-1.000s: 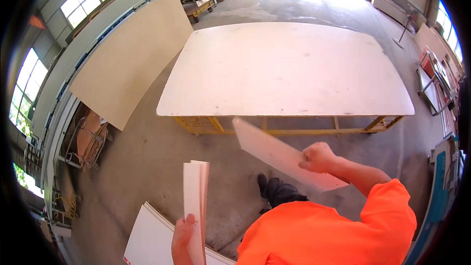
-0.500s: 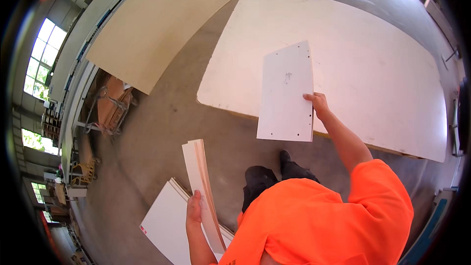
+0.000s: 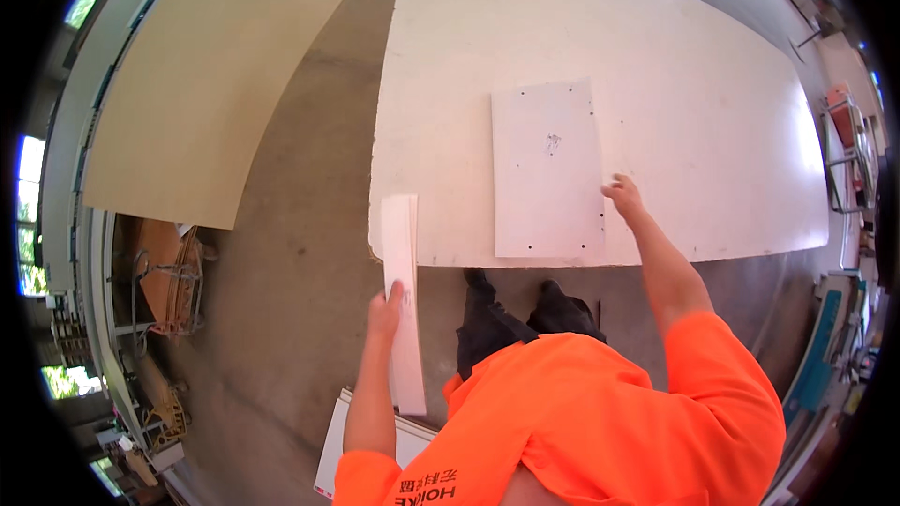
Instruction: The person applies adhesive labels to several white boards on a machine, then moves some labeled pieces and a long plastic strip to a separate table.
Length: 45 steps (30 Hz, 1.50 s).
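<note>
A white panel [image 3: 548, 197] with small dark holes along its edges and a dark smudge lies flat near the front edge of a large white sheet [image 3: 694, 84]. Just off the panel's right edge is my right hand [image 3: 623, 195], its fingers loosely bent and apart with nothing in them. My left hand [image 3: 385, 309] grips long narrow white boards [image 3: 401, 244], held upright in the picture beside the sheet's near left corner. How many boards are in that grip cannot be made out now.
More white panels [image 3: 333, 445] lie stacked low at my left. A large beige sheet [image 3: 225, 66] stands to the far left, with a cart [image 3: 173, 281] of brown boards below it. A chair-like metal frame [image 3: 851, 145] is at the far right.
My right hand has let go of the holed panel, which now rests on the large sheet. My left hand has brought the narrow boards forward and up. I have moved closer to the sheet.
</note>
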Motion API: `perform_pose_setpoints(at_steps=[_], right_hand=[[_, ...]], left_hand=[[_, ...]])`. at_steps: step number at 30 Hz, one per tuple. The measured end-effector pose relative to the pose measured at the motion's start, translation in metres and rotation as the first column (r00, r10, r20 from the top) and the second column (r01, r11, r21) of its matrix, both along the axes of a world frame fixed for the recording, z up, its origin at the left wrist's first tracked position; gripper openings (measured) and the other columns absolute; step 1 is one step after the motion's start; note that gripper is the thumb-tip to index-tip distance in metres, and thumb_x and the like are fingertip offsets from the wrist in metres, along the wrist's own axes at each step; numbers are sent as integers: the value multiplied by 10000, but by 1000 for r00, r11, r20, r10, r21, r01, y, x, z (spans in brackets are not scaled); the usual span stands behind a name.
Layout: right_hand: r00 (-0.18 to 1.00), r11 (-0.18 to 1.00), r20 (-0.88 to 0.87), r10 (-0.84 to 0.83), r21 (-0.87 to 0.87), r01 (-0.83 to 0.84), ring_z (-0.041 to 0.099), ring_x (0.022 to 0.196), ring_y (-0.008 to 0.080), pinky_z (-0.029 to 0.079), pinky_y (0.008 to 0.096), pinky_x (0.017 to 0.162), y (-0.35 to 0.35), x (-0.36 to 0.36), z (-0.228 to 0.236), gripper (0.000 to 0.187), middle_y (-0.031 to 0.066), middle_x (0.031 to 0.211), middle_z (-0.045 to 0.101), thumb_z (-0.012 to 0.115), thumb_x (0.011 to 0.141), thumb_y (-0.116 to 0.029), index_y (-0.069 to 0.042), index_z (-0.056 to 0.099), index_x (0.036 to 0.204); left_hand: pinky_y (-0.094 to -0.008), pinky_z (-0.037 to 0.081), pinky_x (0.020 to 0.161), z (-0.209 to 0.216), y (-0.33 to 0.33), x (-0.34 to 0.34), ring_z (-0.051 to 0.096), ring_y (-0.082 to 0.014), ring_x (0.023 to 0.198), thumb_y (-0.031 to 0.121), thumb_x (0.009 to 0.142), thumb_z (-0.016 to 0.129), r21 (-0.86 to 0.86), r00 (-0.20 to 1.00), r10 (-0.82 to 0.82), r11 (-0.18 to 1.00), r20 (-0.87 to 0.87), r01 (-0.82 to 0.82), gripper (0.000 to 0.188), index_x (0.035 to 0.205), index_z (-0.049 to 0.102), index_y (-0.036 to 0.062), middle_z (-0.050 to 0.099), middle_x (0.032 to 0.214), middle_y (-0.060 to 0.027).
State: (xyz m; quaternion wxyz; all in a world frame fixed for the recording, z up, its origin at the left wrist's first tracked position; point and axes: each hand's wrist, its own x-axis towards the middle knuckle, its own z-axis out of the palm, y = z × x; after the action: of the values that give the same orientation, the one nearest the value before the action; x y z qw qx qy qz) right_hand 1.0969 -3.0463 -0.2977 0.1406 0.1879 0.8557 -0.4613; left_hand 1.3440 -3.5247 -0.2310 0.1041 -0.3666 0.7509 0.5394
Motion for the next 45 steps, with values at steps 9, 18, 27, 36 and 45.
perform_pose_setpoints(at_steps=[9,18,27,36,45], right_hand=[[996,923,90,1,384,-36,609,825,227,497,333,733,87,171,1,530,143,922,627,701,662,-100,12,533,1152],[891,974,441,-107,228,5,604,950,257,478,345,830,-6,290,38,522,176,1043,620,680,692,-124,6,524,1173],[956,998,293,-24,63,6,605,946,250,480,335,833,-23,240,36,503,175,1056,613,659,720,-134,9,519,1181],[955,997,290,-56,75,35,607,922,225,491,321,800,34,263,39,459,164,1021,624,651,729,-99,21,536,1156],[901,965,351,-254,152,213,608,897,220,488,317,764,128,330,5,430,146,976,636,657,709,-88,22,573,1116]], left_hand=[[-359,432,857,-82,-18,-188,583,-300,970,511,829,551,-3,968,-223,975,-115,224,640,1081,567,-77,622,999,-213],[-468,367,921,-75,18,-151,363,-360,1189,585,627,695,-615,856,-455,609,246,501,1004,1318,307,-33,377,1288,-198],[-486,379,912,-95,48,-112,362,-365,1184,370,629,698,-685,909,-330,601,255,411,862,1306,312,2,322,1316,-190],[-575,239,1013,-83,67,-94,135,-375,1349,516,696,612,-579,808,-309,573,502,579,932,1399,222,44,59,1480,-187],[-590,257,996,-76,84,-86,104,-382,1358,577,690,591,-573,814,-209,617,542,540,960,1415,205,81,1,1487,-192]])
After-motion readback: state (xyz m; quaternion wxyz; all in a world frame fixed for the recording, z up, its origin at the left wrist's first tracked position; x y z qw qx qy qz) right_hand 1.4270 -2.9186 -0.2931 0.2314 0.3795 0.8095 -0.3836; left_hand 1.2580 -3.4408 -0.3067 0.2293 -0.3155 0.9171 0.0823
